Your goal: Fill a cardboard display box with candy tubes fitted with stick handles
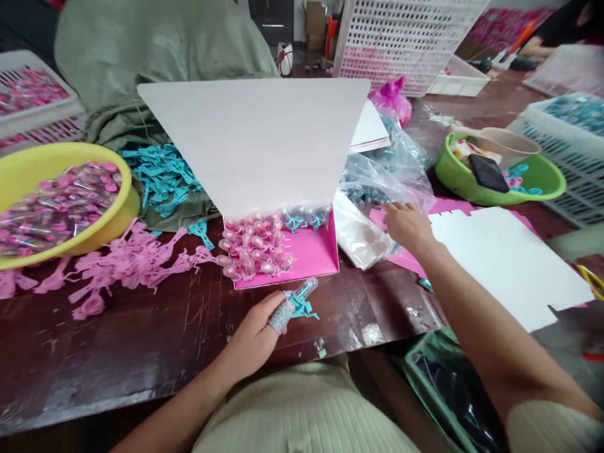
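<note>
Near the table's front edge my left hand (257,327), with grey tape round a finger, is closed on a teal plastic piece (302,307) that bears a clear capsule. My right hand (406,228) reaches to the right over a clear plastic bag (377,182) with teal items in it; its fingertips are partly hidden, so what they hold cannot be made out. Between the hands and beyond them stands an open pink box (309,255) with a raised white lid (264,138). Pink capsule pieces (257,245) fill its left side, and a few teal ones (306,218) line its back.
At the left are a yellow basin (127,189) of capsules, loose pink pieces (127,261) and a teal pile (165,176). White card sheets (509,264), a green basin (500,192) and a white crate (580,163) are on the right. A person's arm shows at the top right.
</note>
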A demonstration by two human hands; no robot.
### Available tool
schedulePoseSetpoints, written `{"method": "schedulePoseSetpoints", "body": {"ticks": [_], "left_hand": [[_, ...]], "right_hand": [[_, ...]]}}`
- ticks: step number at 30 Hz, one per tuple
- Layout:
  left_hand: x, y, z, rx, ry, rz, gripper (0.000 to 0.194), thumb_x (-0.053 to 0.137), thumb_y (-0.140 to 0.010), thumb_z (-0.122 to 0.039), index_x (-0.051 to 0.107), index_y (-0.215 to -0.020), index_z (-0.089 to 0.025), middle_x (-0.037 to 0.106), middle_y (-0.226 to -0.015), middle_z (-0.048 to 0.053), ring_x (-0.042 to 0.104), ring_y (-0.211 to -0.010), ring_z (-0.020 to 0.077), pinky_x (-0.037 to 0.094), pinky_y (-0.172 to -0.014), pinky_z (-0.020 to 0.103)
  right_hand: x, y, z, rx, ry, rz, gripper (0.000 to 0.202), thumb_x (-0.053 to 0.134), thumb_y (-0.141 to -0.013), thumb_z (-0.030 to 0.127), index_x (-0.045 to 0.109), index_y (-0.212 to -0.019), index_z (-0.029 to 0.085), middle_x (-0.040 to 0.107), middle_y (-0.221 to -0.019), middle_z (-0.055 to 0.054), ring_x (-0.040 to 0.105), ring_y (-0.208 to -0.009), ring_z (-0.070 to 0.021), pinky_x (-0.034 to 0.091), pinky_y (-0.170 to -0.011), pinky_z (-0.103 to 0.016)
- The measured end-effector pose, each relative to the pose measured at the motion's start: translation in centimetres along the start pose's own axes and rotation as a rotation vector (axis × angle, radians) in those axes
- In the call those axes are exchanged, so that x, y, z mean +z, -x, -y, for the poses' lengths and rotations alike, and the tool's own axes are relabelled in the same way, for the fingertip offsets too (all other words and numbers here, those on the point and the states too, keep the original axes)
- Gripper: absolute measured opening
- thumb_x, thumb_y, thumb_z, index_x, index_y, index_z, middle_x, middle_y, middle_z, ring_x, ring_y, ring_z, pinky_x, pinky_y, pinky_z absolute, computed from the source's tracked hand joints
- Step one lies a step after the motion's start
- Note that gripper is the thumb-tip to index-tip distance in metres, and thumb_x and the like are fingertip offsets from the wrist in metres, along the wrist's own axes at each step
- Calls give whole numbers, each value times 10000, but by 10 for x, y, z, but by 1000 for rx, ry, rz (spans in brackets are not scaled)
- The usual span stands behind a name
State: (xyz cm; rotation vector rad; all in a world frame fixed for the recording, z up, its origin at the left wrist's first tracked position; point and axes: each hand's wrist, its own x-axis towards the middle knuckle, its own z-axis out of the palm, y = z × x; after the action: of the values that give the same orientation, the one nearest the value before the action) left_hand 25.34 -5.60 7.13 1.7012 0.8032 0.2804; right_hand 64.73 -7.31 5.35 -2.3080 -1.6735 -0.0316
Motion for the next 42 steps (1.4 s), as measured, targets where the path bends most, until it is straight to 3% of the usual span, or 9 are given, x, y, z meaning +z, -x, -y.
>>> {"method": "schedulePoseSetpoints", "body": {"ticks": [3, 6, 12, 18, 27, 29, 34, 39, 42], "left_hand": [[6, -1, -2, 26, 159, 21, 275, 580, -970, -301, 641, -1218, -200, 692, -1175, 57, 638, -1086, 198, 489, -996, 312], [11, -1, 0, 15, 255, -37, 266, 654, -937, -318, 666, -1165, -180, 712, -1130, 58, 654, -1061, 204, 501, -988, 320], [6, 2, -3, -69, 338, -175, 283, 775, -849, -391, 712, -1011, -167, 735, -985, 38, 667, -911, 182, 536, -869, 292], [2, -1, -14, 38, 282, -107, 201, 749, -873, -350, 713, -960, -173, 722, -941, 13, 652, -928, 173, 515, -904, 278], [5, 17, -11, 238, -327, -321, 127, 610, -945, -226, 681, -863, -162, 644, -867, 35, 581, -784, 149, 416, -686, 250], [4, 18, -10, 242, -332, -311, 124, 621, -948, -243, 677, -867, -167, 655, -878, 37, 593, -789, 150, 419, -680, 245], [-5, 17, -14, 195, -176, -267, 122, 660, -945, -303, 708, -987, -198, 719, -964, 30, 653, -864, 172, 494, -788, 264], [-7, 19, -16, 221, -235, -292, 189, 645, -955, -268, 715, -1125, -222, 725, -1120, 46, 668, -1025, 204, 502, -913, 299], [-8, 17, -17, 215, -227, -285, 207, 663, -947, -265, 710, -1145, -232, 731, -1071, 33, 672, -998, 193, 502, -890, 288]], "right_hand": [[10, -25, -40, -20, 45, 45, 366, 481, -1003, 296, 657, -715, 153, 697, -850, -223, 658, -882, -282, 487, -726, -398], [10, -26, -39, -65, 46, 38, 333, 524, -987, 384, 673, -800, 153, 694, -895, -212, 651, -847, -270, 481, -710, -386], [-17, 45, 62, -520, -454, 123, 389, 522, -1023, 353, 567, -1392, 240, 689, -1107, -105, 670, -960, -226, 546, -833, -363], [-24, 96, 136, -600, -794, 310, 280, 671, -968, 281, 609, -1239, 244, 714, -1120, -53, 693, -976, -159, 549, -827, -261], [-22, 101, 153, -583, -754, 347, 155, 547, -1034, 316, 637, -1022, 190, 659, -891, -42, 634, -818, -156, 508, -756, -283], [-21, 102, 154, -549, -735, 387, 224, 500, -1051, 354, 629, -962, 193, 631, -845, -36, 613, -775, -158, 495, -722, -291], [-24, 98, 150, -511, -775, 373, 377, 675, -945, 439, 568, -1248, 242, 646, -1132, -91, 641, -942, -209, 536, -788, -332], [-27, 92, 148, -511, -744, 382, 228, 507, -1042, 383, 659, -993, 220, 655, -940, -51, 644, -833, -168, 532, -797, -314], [-29, 87, 148, -535, -758, 329, 343, 604, -987, 443, 619, -1262, 237, 646, -1186, -90, 648, -1061, -219, 534, -910, -343]]}}
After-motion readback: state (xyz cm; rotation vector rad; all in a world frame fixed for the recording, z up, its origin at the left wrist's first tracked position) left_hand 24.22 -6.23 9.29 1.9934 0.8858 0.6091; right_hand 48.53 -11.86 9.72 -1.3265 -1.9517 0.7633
